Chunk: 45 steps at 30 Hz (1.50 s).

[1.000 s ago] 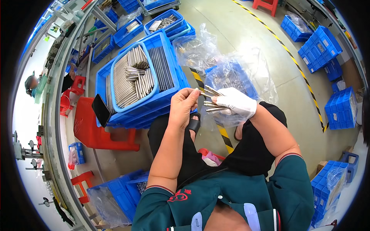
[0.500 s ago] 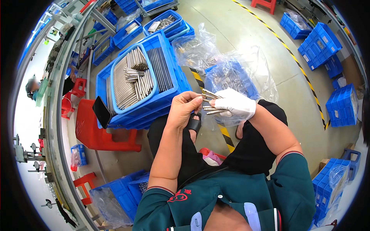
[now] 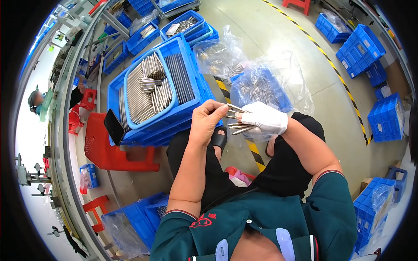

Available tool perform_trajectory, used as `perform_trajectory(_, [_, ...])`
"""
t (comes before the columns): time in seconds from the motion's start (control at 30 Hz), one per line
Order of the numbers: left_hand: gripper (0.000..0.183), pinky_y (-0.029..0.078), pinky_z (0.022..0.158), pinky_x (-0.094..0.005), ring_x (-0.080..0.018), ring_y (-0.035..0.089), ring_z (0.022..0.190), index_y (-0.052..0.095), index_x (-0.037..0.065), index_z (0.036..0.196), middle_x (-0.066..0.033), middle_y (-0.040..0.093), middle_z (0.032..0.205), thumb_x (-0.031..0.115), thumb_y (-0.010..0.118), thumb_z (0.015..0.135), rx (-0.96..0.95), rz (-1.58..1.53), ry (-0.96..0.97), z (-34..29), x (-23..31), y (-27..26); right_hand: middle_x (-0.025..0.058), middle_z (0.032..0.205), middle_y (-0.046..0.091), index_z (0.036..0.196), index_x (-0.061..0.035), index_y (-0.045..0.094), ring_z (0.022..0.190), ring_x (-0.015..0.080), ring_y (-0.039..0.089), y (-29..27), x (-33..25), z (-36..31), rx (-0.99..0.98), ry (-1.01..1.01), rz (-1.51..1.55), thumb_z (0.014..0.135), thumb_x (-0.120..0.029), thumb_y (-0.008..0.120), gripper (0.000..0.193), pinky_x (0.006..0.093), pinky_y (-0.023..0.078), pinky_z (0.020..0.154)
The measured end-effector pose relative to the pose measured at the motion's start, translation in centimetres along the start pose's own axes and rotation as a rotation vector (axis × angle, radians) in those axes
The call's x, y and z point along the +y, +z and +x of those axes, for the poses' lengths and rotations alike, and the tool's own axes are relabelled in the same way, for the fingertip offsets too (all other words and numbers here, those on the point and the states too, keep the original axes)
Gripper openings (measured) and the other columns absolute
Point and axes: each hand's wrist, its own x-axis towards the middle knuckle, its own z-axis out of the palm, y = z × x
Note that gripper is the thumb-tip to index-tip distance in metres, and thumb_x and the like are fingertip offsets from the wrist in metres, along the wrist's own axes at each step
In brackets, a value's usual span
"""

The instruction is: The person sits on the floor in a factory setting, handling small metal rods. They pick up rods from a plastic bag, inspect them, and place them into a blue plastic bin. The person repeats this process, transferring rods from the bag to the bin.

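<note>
My right hand (image 3: 264,118), in a white glove, is closed round several thin metal rods (image 3: 240,128) whose ends stick out to the left. My bare left hand (image 3: 208,118) pinches the end of a rod at the upper side of that bunch, thumb against fingers. Left of my hands, a light-blue tray (image 3: 173,89) full of neatly laid metal rods (image 3: 141,93) sits on a stack of blue crates (image 3: 201,80). Just beyond my right hand stands a blue crate (image 3: 283,93) with loose rods under clear plastic.
A dark phone-like slab (image 3: 114,127) leans on the crate stack. Beside it stands a red stool (image 3: 102,148). Clear plastic bags (image 3: 220,50) lie beyond. More blue crates (image 3: 385,119) line the right side, past black-and-yellow floor tape (image 3: 337,69). Another person (image 3: 37,99) is at far left.
Both hands shift very slightly left. My left hand stays pinched at the rods, and the rods in my right glove spread a little differently.
</note>
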Motion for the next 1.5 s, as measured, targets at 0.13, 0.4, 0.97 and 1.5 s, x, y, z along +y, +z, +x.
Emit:
perform_trajectory(0.13, [0.016, 0.037, 0.065, -0.0207, -0.0048, 0.048, 0.07, 0.065, 0.001, 0.085, 0.0, 0.061, 0.076, 0.015, 0.071, 0.082, -0.039, 0.013, -0.012, 0.0, -0.1, -0.4, 0.0008, 0.062, 0.051, 0.079, -0.0022, 0.059, 0.058, 0.0092, 0.043, -0.2, 0.0, 0.2, 0.019, -0.073, -0.128, 0.089, -0.034, 0.058, 0.034, 0.028, 0.036, 0.053])
perform_trajectory(0.4, [0.017, 0.037, 0.065, -0.0209, -0.005, 0.047, 0.07, 0.065, 0.001, 0.082, 0.0009, 0.06, 0.075, 0.017, 0.071, 0.082, -0.032, 0.066, -0.02, 0.1, -0.6, -1.0, 0.0081, 0.063, 0.052, 0.081, 0.0007, 0.061, 0.061, 0.0143, 0.045, 0.7, 0.2, 0.6, 0.136, -0.118, -0.324, 0.086, -0.041, 0.059, 0.042, 0.0319, 0.039, 0.057])
perform_trajectory(0.97, [0.018, 0.039, 0.077, -0.0233, -0.0071, 0.053, 0.08, 0.068, 0.002, 0.091, -0.0009, 0.065, 0.084, 0.02, 0.067, 0.086, 0.013, -0.189, -0.097, 0.0, -1.7, 0.5, 0.0073, 0.064, 0.053, 0.078, -0.0008, 0.061, 0.061, 0.0145, 0.045, 0.6, 1.0, 0.7, 0.178, -0.143, -0.237, 0.087, -0.042, 0.059, 0.042, 0.0317, 0.039, 0.057])
perform_trajectory(1.5, [0.019, 0.041, 0.073, -0.0234, -0.0076, 0.053, 0.077, 0.066, -0.003, 0.091, -0.0032, 0.064, 0.082, 0.016, 0.064, 0.088, 0.026, 0.053, 0.006, -0.2, 0.0, 0.2, 0.0025, 0.067, 0.054, 0.083, -0.0016, 0.061, 0.064, 0.0106, 0.046, 0.1, 0.4, 0.3, 0.011, -0.02, -0.246, 0.086, -0.044, 0.06, 0.042, 0.0289, 0.039, 0.057])
